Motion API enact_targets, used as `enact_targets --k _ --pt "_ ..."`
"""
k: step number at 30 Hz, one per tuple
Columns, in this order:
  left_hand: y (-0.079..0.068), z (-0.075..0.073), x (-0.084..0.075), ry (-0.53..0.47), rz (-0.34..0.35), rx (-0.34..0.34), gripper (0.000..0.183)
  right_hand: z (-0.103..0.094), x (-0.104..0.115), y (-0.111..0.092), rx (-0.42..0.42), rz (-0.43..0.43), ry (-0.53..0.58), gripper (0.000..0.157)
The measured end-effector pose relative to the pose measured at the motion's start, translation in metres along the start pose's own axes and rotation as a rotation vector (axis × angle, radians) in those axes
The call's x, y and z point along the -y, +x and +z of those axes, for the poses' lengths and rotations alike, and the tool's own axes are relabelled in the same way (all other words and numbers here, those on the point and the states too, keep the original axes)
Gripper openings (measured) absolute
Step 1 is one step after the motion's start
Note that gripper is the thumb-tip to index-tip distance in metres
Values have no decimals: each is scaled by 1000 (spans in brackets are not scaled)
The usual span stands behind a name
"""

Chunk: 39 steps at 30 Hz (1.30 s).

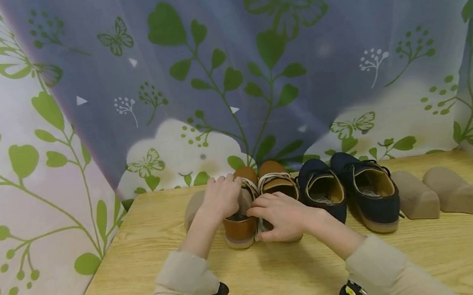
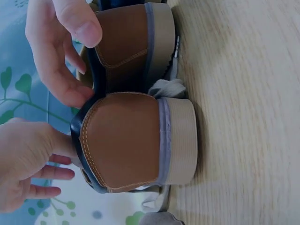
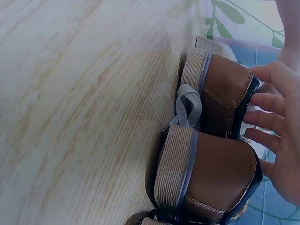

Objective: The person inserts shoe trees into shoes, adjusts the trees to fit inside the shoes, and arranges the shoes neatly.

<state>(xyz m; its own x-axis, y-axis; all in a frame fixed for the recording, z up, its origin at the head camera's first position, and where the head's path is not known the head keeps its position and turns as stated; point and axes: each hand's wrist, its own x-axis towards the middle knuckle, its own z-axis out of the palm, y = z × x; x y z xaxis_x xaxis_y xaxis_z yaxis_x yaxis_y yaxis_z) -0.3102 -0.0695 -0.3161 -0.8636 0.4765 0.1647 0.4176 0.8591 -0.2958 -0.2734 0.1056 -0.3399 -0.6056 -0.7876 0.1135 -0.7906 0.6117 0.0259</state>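
A brown lace-up shoe (image 1: 238,229) stands heel toward me, its collar dark and its sole pale. My left hand (image 1: 222,196) reaches over its opening and holds a grey-brown shoe insert (image 1: 245,203) that sits partly inside it. The thumb dips behind the heel collar in the left wrist view, and the rest of the grip is mostly hidden. My right hand (image 1: 284,216) hovers over the heel of the second brown shoe (image 3: 220,173), its fingers extended toward the first shoe's collar (image 3: 253,89). Pale laces (image 3: 188,105) hang between the two heels.
Two navy lace-up shoes (image 1: 375,203) stand right of the brown pair. Beyond them two brown shoe inserts (image 1: 451,191) lie on the wooden table (image 1: 293,281); another insert (image 1: 192,210) lies left of the brown shoes. A leaf-patterned curtain (image 1: 219,94) hangs behind.
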Motion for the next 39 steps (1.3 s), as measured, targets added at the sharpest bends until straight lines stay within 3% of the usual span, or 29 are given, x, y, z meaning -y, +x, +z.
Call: enact_targets --k 14,32,39 --pt "1 -3 0 13 32 -63 28 -1 1 1 -12 -8 -2 52" --pt "4 -1 -6 4 -28 -56 21 -1 3 1 -1 -5 8 52" --pt "6 0 -4 -7 -48 -57 30 -2 2 1 4 -4 3 53"
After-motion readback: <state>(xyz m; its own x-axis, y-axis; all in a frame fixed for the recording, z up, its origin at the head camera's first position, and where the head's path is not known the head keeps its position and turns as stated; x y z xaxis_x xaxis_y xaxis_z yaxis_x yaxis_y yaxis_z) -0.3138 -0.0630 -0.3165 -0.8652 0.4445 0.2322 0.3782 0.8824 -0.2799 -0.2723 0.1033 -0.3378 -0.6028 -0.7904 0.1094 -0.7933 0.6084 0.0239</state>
